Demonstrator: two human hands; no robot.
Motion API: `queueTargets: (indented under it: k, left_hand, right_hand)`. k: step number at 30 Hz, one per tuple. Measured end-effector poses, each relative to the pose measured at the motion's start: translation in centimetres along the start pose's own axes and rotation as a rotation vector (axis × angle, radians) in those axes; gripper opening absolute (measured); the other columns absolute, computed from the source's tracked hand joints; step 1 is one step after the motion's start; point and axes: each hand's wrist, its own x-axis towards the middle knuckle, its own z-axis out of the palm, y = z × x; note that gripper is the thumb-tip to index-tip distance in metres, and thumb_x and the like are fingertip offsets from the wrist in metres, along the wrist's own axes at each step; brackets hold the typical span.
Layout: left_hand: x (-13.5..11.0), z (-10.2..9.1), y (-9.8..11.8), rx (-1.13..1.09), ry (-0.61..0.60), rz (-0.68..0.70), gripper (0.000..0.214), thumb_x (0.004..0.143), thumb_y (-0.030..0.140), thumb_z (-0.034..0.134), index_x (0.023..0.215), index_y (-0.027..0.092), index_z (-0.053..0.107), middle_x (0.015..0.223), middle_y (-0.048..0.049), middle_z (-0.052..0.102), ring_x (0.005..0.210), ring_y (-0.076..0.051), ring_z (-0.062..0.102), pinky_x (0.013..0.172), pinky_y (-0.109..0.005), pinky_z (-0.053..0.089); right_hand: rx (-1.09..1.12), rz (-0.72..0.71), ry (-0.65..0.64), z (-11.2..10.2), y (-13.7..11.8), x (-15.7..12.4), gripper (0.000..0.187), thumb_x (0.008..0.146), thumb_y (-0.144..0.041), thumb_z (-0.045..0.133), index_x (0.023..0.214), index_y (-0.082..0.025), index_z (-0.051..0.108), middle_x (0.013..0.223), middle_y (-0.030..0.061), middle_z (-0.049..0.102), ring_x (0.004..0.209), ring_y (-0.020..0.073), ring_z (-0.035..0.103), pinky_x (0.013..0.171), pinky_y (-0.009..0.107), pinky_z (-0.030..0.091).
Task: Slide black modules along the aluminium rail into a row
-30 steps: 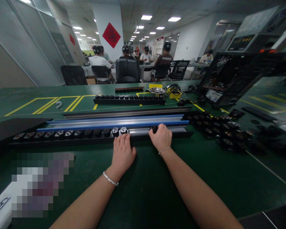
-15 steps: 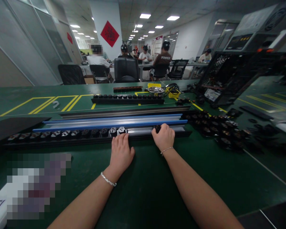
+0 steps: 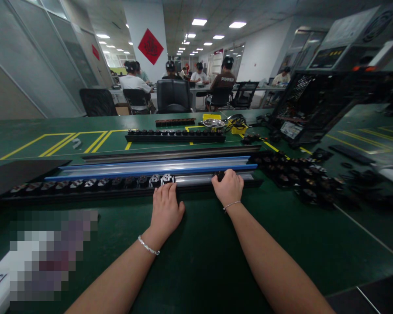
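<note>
A long black rail (image 3: 212,188) with a shiny metal channel (image 3: 193,179) lies across the table before me. A row of small black blocks (image 3: 111,182) with metallic tops sits in its left part. My left hand (image 3: 166,203) rests its outstretched fingers on the rail's front edge beside the last bright-topped block (image 3: 167,179), thumb spread. Over the bare right part of the channel, my right hand (image 3: 228,187) is closed round a small black block (image 3: 220,175), mostly hidden by the fingers.
Behind lie a blue-edged rail (image 3: 157,168), a dark rail (image 3: 173,153) and another filled rail (image 3: 175,136). A heap of loose black parts (image 3: 311,181) spreads at right, near an open computer case (image 3: 314,104). People sit at far desks.
My right hand has shifted slightly to the right along the rail with the black block in its fingers. My left hand stays in place.
</note>
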Motion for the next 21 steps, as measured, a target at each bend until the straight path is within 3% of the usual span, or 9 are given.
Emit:
queueTargets:
  k: [21]
  left_hand:
    - [0.0, 0.1, -0.1, 0.021, -0.003, 0.003, 0.054, 0.079, 0.025, 0.053, 0.128, 0.005, 0.046, 0.126, -0.0182, 0.053, 0.121, -0.032, 0.043, 0.109, -0.051, 0.028]
  right_hand:
    - [-0.035, 0.109, -0.025, -0.3, 1.3, 0.9, 0.027, 0.078, -0.036, 0.048, 0.094, -0.014, 0.052, 0.095, 0.0139, 0.063, 0.095, 0.0272, 0.057, 0.101, 0.044, 0.026]
